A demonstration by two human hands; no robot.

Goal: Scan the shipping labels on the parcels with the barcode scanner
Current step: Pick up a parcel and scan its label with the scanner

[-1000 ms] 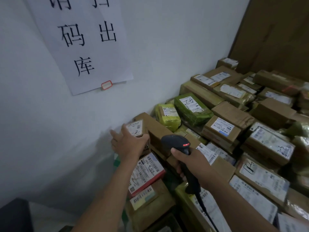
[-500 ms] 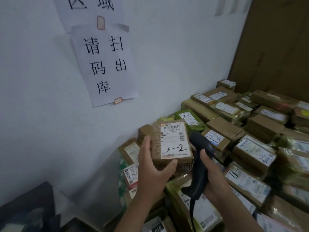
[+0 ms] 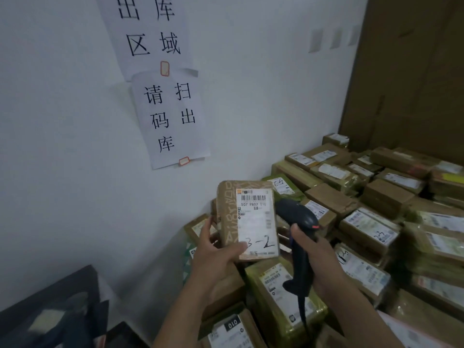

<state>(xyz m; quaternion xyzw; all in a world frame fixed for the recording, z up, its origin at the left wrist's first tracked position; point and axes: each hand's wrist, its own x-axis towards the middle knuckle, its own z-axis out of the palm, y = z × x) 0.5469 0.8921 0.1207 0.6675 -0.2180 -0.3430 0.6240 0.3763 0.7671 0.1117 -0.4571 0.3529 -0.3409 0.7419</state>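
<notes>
Parcel [image 3: 247, 219]: brown, label w/ "3-2".

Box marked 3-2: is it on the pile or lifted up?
Lifted up. The left hand holds the box upright above the parcels, its label facing the camera.

The left hand [image 3: 216, 257] held a parcel [image 3: 253, 219] above the pile [image 3: 386, 197], with the scanner [image 3: 300, 247] in the right hand [image 3: 324, 259] just right of it and signs [image 3: 170, 116] on the wall [image 3: 62, 121] behind.

The scene is being viewed by one head-worn camera (wide-angle), being pointed forward and, seemingly, slightly down, close over the parcel pile [image 3: 369, 222] against the wall [image 3: 62, 146].
</notes>
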